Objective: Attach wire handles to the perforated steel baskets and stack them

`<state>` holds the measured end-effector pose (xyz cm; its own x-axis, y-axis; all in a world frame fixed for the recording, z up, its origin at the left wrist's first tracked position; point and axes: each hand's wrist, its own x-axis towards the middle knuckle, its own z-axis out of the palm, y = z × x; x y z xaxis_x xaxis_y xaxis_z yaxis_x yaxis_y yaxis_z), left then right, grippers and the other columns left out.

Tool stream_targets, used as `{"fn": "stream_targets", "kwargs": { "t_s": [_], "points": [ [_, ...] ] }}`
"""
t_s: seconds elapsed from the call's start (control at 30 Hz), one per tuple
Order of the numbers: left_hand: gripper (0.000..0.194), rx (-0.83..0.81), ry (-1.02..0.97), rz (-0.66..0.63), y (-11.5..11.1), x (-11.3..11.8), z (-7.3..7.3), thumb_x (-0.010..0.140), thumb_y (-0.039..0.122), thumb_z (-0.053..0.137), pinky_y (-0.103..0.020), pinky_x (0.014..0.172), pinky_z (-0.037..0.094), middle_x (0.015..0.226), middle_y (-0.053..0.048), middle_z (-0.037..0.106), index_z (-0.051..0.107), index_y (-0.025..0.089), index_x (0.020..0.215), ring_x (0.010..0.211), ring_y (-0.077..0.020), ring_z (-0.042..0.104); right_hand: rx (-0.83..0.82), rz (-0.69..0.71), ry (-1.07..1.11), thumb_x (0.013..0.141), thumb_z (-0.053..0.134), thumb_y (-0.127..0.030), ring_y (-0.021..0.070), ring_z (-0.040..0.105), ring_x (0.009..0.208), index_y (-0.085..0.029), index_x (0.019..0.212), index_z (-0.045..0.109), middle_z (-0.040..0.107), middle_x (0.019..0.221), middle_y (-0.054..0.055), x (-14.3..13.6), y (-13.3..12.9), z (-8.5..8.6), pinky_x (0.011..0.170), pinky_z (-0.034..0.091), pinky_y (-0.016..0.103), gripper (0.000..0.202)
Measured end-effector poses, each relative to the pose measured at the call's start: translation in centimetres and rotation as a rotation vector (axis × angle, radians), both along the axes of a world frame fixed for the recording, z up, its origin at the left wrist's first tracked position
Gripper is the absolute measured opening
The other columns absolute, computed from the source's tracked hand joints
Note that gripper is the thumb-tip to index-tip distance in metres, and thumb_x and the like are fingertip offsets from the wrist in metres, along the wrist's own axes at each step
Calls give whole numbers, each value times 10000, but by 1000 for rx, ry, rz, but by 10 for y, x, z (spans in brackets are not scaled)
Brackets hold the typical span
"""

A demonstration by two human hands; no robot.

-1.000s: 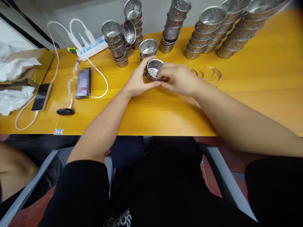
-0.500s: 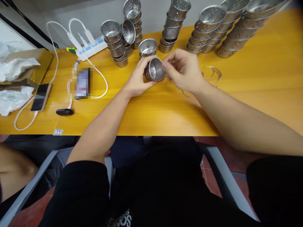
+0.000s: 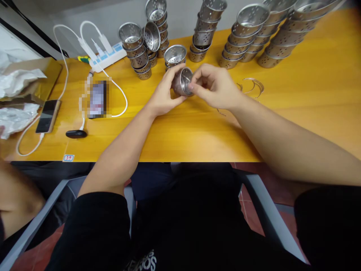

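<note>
My left hand (image 3: pixel 166 92) is wrapped round a small perforated metal cup (image 3: pixel 184 81), tilted so that its mouth faces right and toward me. At the cup's right rim, my right hand (image 3: pixel 213 84) is closed in a pinch; whatever is between thumb and forefinger is too small to make out. Just behind the held cup stands another perforated cup (image 3: pixel 175 56). Thin curved wires (image 3: pixel 255 88) lie on the table to the right of my right hand, and a short bit of wire (image 3: pixel 221 112) lies below it.
Stacks of perforated cups (image 3: pixel 138 58) line the back of the yellow table (image 3: pixel 183 139), with taller stacks (image 3: pixel 278 51) at right. To the left are a power strip (image 3: pixel 109 58) with white cables, a phone (image 3: pixel 48 116), another device (image 3: pixel 97 99) and a black case (image 3: pixel 76 134). Someone's arm shows at far left.
My right hand has shifted slightly left, its fingertips now over the cup's mouth. The cup has turned a little further to the right in my left hand.
</note>
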<state>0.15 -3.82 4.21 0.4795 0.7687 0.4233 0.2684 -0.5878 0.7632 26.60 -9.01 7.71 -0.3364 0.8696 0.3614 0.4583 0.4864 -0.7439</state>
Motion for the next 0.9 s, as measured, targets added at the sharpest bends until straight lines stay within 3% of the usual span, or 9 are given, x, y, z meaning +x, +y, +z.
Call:
{"fn": "stream_targets", "kwargs": {
  "t_s": [0.1, 0.2, 0.4, 0.47, 0.53, 0.63, 0.77, 0.9],
  "points": [
    [899, -62, -54, 11, -1, 2, -2, 974, 453, 1146, -638, 1460, 666, 1829, -141, 720, 653, 385, 1724, 1747, -441, 722, -48, -13, 155, 945, 845, -1183, 364, 768, 833, -383, 1105, 674, 800, 992, 66, -3, 3, 2, 888, 776, 642, 833],
    [843, -119, -70, -14, -1, 4, -3, 1026, 565, 1142, -618, 1398, 709, 1766, -122, 760, 662, 408, 1701, 1696, -419, 769, -80, -56, 173, 904, 859, -1166, 365, 783, 840, -402, 1262, 695, 851, 1043, 62, -4, 5, 3, 881, 774, 629, 859],
    [814, -115, -119, -73, 8, 2, -11, 1045, 706, 1089, -566, 1375, 718, 1733, -120, 789, 689, 396, 1682, 1689, -405, 783, -21, -35, 145, 1045, 890, -944, 360, 832, 913, -389, 1564, 727, 893, 1327, 108, 5, 5, 1, 881, 737, 607, 777],
    [774, -138, -199, -110, 10, -1, -11, 1024, 717, 1050, -558, 1279, 762, 1690, -118, 820, 725, 390, 1646, 1599, -409, 825, 80, 48, 131, 1072, 925, -895, 353, 851, 952, -374, 1466, 811, 868, 1409, 129, 9, 7, -1, 887, 740, 595, 663],
    [756, -195, -292, -122, 10, -3, -10, 1010, 716, 985, -524, 1076, 800, 1611, -119, 855, 750, 366, 1637, 1466, -411, 870, 175, 143, 103, 1056, 975, -910, 351, 851, 970, -362, 1294, 879, 845, 1417, 139, 12, 11, -5, 903, 761, 597, 605],
    [750, -261, -369, -111, 5, -3, -4, 984, 677, 941, -437, 852, 758, 1500, -121, 887, 783, 332, 1631, 1332, -396, 894, 224, 180, 115, 1003, 1035, -957, 404, 837, 1105, -401, 1167, 900, 831, 1440, 128, 13, 15, -11, 953, 808, 640, 595],
    [705, -277, -381, -89, -1, -2, 0, 940, 602, 960, -396, 820, 732, 1407, -110, 899, 822, 313, 1568, 1297, -379, 896, 236, 137, 150, 973, 1080, -932, 499, 783, 1400, -430, 1092, 896, 835, 1496, 118, 11, 16, -12, 1106, 804, 730, 547],
    [682, -297, -364, -76, -4, -2, 3, 905, 614, 983, -399, 828, 710, 1386, -115, 901, 837, 305, 1496, 1290, -382, 886, 243, 140, 134, 969, 1119, -852, 545, 756, 1464, -426, 1051, 903, 852, 1407, 125, 11, 16, -9, 1238, 725, 816, 484]
  ]
}}
